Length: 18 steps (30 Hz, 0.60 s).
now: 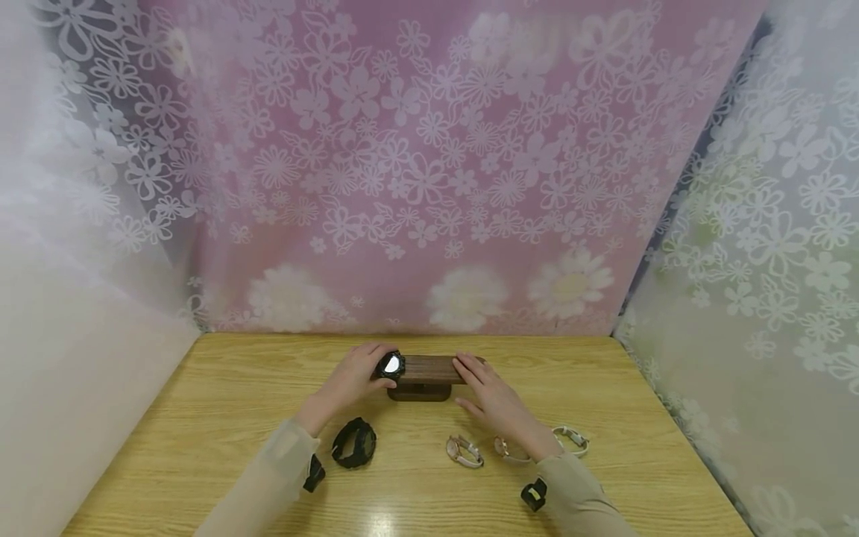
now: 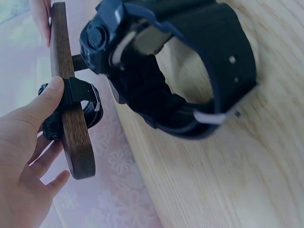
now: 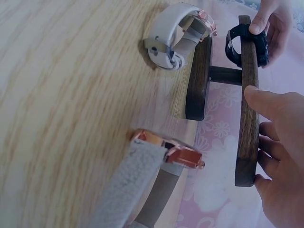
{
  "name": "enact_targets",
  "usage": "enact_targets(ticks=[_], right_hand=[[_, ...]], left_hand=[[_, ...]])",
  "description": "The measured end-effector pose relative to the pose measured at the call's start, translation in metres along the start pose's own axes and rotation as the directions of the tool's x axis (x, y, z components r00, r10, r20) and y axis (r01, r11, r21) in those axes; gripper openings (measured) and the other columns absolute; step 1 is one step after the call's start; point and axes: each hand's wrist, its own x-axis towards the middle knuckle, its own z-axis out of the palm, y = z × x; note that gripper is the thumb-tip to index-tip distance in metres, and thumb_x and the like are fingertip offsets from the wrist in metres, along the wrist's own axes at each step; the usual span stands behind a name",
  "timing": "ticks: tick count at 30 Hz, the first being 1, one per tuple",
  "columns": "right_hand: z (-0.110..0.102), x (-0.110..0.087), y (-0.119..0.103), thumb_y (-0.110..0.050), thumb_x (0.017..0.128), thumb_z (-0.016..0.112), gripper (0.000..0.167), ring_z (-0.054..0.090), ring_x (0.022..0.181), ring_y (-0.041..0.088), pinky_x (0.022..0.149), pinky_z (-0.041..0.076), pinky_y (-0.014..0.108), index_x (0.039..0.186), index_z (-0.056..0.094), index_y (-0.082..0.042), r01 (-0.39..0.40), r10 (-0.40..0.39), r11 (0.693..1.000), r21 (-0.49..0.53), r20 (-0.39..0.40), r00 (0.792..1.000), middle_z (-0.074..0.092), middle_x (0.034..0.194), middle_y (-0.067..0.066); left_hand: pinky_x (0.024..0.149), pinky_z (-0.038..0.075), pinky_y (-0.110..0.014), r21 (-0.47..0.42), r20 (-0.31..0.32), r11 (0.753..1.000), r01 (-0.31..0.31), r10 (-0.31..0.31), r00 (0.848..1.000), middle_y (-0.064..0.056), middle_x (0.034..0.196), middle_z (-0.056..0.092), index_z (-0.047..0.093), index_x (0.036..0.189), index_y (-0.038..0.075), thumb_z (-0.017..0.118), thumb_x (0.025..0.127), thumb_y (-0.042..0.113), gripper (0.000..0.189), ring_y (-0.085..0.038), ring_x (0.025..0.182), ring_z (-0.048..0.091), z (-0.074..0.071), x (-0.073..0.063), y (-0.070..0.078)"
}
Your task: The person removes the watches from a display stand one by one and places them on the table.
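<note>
A dark wooden watch stand (image 1: pixel 429 368), a T-shaped bar on a rounded base, stands near the back of the table. Around the left part of its bar hangs a black wristwatch (image 1: pixel 392 365) with a round face. My left hand (image 1: pixel 352 375) grips this watch, thumb on the strap in the left wrist view and fingers on the far side. At the bar's right part, my right hand (image 1: pixel 498 399) holds the wood between thumb and fingers. The black strap (image 2: pixel 76 91) loops below the bar, seen from the side in the left wrist view.
Another black watch (image 1: pixel 355 443) lies front left on the wooden table (image 1: pixel 403 496). Two rose-gold watches with pale straps, one (image 1: pixel 464 452) near the middle and one (image 1: pixel 511 449) by the right forearm, lie beside a whitish watch (image 1: pixel 570 441). Floral curtains (image 1: pixel 429 171) surround the table.
</note>
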Motion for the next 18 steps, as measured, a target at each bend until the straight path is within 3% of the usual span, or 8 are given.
enact_targets(ticks=[18], right_hand=[[0.002, 0.000, 0.002, -0.018, 0.093, 0.076, 0.073, 0.039, 0.144, 0.039, 0.116, 0.033, 0.059, 0.153, 0.040, 0.003, 0.013, -0.013, 1.000, -0.005, -0.015, 1.000, 0.039, 0.157, 0.024]], left_hand=[[0.105, 0.045, -0.060, 0.033, -0.030, 0.999, 0.003, -0.002, 1.000, -0.014, 0.130, 0.065, 0.058, 0.140, 0.007, 0.085, 0.082, 0.026, 0.066, -0.038, 0.121, 0.060, -0.009, -0.013, -0.016]])
